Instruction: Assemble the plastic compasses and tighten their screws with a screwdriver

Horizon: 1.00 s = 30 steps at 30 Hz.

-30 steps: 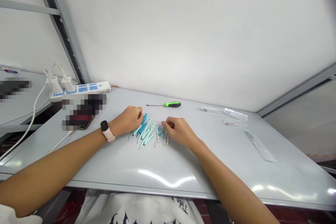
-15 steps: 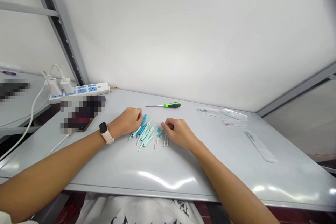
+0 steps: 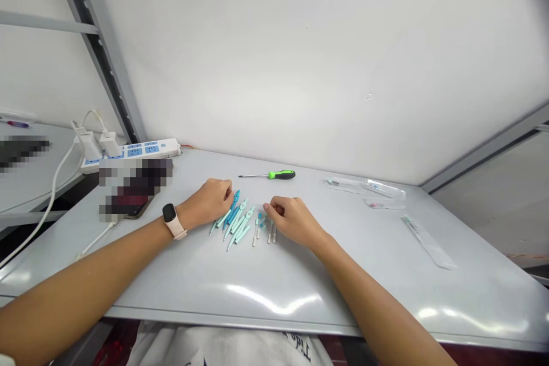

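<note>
My left hand (image 3: 210, 200) rests as a loose fist on the table, against the left side of a row of drawing compasses. The compasses are pale mint (image 3: 241, 223) and darker blue (image 3: 234, 200), lying slanted side by side. My right hand (image 3: 294, 218) is curled with thumb and forefinger close together; whatever lies inside it, if anything, is hidden. Just left of and below its fingers are small clear tubes with white ends (image 3: 254, 239) and little blue pieces (image 3: 260, 216). The inside of my left fist is hidden too.
A green-and-black screwdriver (image 3: 281, 175) lies behind the hands. Clear packets (image 3: 429, 243) are spread at the right. A white power strip (image 3: 160, 147) with plugged-in chargers and a partly blurred phone (image 3: 139, 209) are at the left. A white wall stands behind the table.
The whole view has shifted slightly, so everything sits a little lower. Both hands keep the same places and poses beside the compasses and tubes.
</note>
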Tool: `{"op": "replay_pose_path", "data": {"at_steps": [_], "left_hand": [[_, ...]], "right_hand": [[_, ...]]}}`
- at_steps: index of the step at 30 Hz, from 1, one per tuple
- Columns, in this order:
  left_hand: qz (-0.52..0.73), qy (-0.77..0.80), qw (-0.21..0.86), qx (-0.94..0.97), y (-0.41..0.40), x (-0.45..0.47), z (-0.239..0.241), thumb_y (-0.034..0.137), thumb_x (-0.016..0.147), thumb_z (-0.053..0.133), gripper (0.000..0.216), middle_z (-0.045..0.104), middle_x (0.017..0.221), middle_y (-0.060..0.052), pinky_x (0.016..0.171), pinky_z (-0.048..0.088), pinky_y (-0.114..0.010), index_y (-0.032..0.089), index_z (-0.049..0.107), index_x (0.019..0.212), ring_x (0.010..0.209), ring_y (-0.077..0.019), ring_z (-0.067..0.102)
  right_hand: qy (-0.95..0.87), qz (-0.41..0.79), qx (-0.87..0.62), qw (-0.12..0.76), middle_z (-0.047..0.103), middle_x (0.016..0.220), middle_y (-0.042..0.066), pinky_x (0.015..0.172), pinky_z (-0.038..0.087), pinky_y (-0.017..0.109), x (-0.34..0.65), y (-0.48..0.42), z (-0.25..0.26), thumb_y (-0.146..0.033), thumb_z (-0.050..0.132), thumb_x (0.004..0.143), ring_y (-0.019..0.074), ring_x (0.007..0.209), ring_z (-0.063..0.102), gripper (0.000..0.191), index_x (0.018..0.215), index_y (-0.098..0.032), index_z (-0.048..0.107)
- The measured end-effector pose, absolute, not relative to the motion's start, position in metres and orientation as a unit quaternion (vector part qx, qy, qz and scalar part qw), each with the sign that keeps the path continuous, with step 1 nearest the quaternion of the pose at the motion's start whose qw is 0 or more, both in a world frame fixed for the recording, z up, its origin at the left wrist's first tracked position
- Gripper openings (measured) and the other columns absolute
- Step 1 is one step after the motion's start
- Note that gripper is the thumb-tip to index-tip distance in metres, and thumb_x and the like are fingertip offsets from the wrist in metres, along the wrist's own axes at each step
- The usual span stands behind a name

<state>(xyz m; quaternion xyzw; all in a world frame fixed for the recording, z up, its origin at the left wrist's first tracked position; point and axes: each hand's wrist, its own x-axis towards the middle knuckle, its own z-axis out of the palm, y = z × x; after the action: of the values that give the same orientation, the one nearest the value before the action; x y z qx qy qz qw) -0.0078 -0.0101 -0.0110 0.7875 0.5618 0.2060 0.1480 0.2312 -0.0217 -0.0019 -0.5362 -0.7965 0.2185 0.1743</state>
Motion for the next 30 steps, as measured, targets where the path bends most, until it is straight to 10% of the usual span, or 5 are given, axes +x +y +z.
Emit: {"op": "replay_pose_path", "data": {"at_steps": [30], "left_hand": [[0.21,0.569,0.168,0.777,-0.0114,-0.0064,-0.0089,0.024,0.094,0.044,0.023,0.062,0.07,-0.003,0.065,0.039,-0.033,0.023,0.046,0.072,0.066,-0.0192,0.056]], "right_hand": [[-0.802,0.22,-0.528,0.17,0.048,0.057,-0.002,0.057,0.027,0.029,0.2301,-0.023,-0.0006,-0.033,0.045,0.098,0.0139,0.056,0.039,0.036,0.064,-0.023,0.04]]}}
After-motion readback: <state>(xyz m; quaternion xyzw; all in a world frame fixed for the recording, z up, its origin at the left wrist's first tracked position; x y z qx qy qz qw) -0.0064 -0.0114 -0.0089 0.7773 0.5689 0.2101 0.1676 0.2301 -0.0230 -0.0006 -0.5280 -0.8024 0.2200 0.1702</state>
